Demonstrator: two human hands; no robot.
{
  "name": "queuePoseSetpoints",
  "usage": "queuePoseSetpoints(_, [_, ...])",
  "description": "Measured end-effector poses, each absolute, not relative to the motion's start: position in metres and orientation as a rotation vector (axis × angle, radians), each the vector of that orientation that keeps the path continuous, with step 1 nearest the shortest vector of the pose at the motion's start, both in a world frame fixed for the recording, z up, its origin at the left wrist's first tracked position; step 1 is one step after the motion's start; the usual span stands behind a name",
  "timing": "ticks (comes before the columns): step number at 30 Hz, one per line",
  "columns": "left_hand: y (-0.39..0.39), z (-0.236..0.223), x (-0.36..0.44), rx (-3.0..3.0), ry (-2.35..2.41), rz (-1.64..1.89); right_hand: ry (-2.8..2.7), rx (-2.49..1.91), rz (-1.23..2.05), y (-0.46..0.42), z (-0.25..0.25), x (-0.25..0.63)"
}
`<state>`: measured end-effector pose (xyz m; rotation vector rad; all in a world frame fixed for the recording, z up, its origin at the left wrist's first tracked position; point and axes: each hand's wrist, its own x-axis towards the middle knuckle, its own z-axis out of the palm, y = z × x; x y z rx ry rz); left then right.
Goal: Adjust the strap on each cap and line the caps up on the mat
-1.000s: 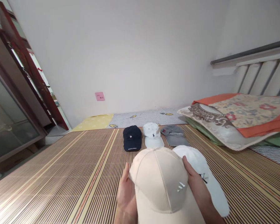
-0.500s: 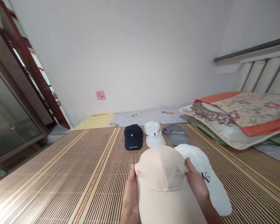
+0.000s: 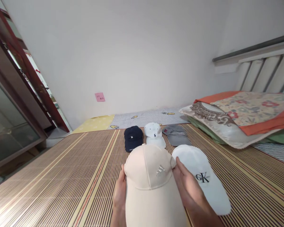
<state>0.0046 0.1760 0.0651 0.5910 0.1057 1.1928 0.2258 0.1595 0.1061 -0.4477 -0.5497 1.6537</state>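
A beige baseball cap (image 3: 153, 183) with a small silver logo is held between both hands, its brim toward me. My left hand (image 3: 119, 190) grips its left side, thumb up along the edge. On the opposite side my right hand (image 3: 186, 183) is closed on the cap's edge, with most fingers hidden behind or below it. Just right of that hand lies a white cap (image 3: 205, 178) with black letters, partly covered by the hand. Behind the beige cap sit a navy cap (image 3: 133, 137), a smaller white cap (image 3: 153, 134) and a grey cap (image 3: 177, 135) in a row.
The caps rest on a striped bamboo mat (image 3: 61, 176). A pillow (image 3: 217, 126) with an orange-edged floral cloth (image 3: 257, 110) lies at the right. A pale wall (image 3: 132, 56) with a pink note (image 3: 100, 97) stands behind, and a radiator (image 3: 262, 74) is at far right.
Both hands have carried the beige cap to the left. More of the white lettered cap shows now, and the navy cap's brim is partly covered. The view has shifted slightly.
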Motion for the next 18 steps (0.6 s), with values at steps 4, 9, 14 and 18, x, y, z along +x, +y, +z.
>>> queuePoseSetpoints(4, [0.176,0.065,0.003,0.581,0.085,1.21,-0.401,-0.546,1.656,0.16,0.108,0.216])
queuePoseSetpoints(9, [0.168,0.079,0.014,0.627,0.074,1.205,-0.296,-0.578,1.711,0.159,0.107,0.219])
queuePoseSetpoints(14, [0.161,0.09,0.016,0.649,0.149,1.19,-0.298,-0.538,1.693,0.158,0.11,0.222])
queuePoseSetpoints(18, [0.155,0.085,0.011,0.601,0.266,1.182,-0.338,-0.557,1.695,0.15,0.118,0.223])
